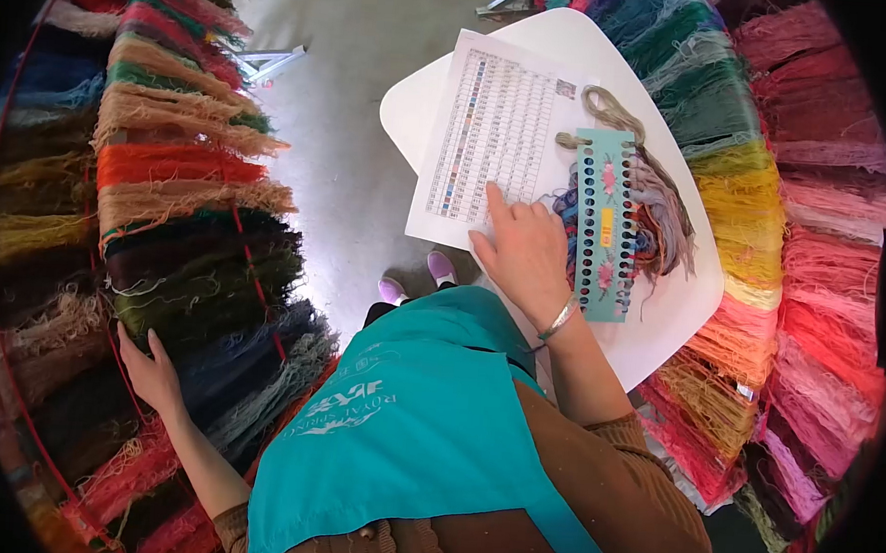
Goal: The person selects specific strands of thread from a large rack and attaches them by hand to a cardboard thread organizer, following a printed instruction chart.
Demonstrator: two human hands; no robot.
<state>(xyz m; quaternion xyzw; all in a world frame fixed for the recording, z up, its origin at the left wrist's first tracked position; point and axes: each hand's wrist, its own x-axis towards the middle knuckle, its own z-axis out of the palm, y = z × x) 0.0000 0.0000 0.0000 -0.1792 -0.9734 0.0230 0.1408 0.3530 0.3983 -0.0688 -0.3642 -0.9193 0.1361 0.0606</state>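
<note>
My right hand (526, 253) rests on a printed chart (517, 110), its index finger stretched out near the lower rows and the thumb apart. Beside it lies a teal thread card (607, 225) with punched holes along both edges and pink flower prints. Hanks of embroidery thread (667, 213) in grey, blue and reddish tones hang from the card's holes, and a beige skein is looped at its top. My left hand (152, 371) reaches to the left rack, fingers apart, against dark green and brown thread hanks (166, 312); it holds nothing that I can see.
The chart and card lie on a white stool-like surface (412, 110). Racks of coloured thread stand on both sides: orange hanks (178, 166) left, yellow hanks (737, 207) right. Red cords cross the left rack. Grey floor (361, 122) shows between them, with my pink shoes (441, 267).
</note>
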